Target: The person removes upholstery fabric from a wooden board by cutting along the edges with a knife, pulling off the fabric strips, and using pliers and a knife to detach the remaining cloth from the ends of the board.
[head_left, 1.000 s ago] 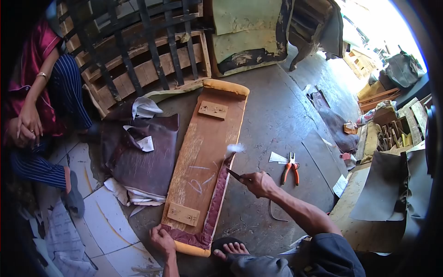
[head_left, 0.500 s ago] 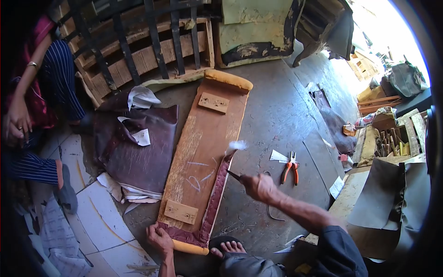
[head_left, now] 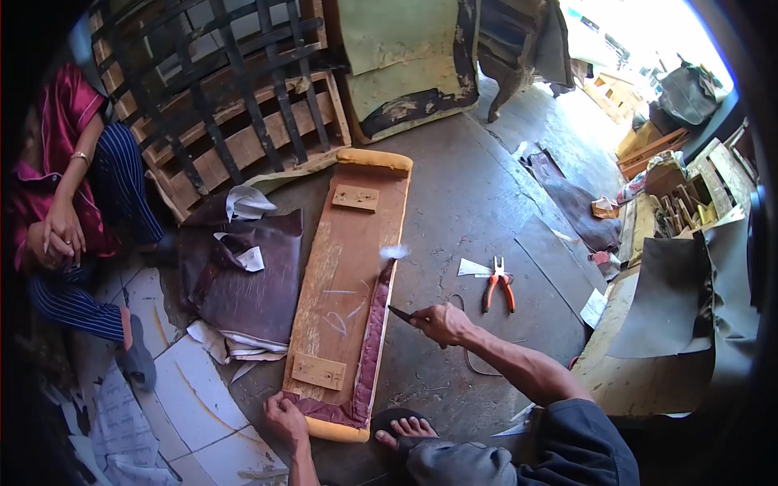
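Steady the padded wooden panel with the left hand gripping its near left corner; angle the knife, grasped in the right hand, shallowly.

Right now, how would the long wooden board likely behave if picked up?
Probably stiff: the board lies straight, like solid wood. Its orange end padding would likely give under fingers. The wispy white fluff could drift off.

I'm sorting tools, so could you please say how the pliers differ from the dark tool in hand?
The pliers lie on the floor; the dark tool is held in the right hand. The pliers have two spread handles with orange on them; the dark tool shows one narrow, pointed end. Both are on the same side of the wooden panel.
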A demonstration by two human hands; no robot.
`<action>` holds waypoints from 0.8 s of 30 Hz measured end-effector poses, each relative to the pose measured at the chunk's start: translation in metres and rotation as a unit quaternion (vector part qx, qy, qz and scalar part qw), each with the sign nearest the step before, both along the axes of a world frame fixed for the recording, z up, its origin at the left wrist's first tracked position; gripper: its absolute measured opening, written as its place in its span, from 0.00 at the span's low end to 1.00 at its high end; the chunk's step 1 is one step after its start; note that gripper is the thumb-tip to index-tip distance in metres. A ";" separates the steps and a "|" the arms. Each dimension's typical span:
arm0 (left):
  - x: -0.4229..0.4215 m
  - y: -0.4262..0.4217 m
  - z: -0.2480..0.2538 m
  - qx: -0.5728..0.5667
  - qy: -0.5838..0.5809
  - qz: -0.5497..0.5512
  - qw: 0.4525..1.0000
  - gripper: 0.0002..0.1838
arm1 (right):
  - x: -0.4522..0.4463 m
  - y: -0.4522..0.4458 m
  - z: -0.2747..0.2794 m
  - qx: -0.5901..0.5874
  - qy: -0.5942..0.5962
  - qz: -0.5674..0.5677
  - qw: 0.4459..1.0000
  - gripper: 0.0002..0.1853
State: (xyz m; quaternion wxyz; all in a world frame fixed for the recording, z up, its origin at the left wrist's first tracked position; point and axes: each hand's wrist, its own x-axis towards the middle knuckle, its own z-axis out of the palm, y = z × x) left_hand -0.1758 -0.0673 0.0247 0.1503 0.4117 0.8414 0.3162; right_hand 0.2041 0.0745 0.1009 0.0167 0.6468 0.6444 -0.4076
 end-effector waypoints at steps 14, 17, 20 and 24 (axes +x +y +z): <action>0.003 0.006 0.006 -0.024 -0.031 0.011 0.999 0.10 | -0.026 0.039 0.054 -0.205 -0.021 -0.035 0.978 0.19; 0.003 0.002 -0.004 -0.035 -0.021 0.004 0.999 0.10 | -0.032 0.051 0.053 -0.253 -0.035 -0.047 0.966 0.19; -0.004 -0.003 -0.014 -0.034 0.000 0.000 0.999 0.10 | -0.017 0.016 0.000 -0.031 -0.064 0.051 0.996 0.16; -0.001 -0.002 -0.013 -0.015 0.006 -0.015 1.000 0.11 | -0.007 -0.039 -0.068 0.295 -0.064 0.077 0.950 0.12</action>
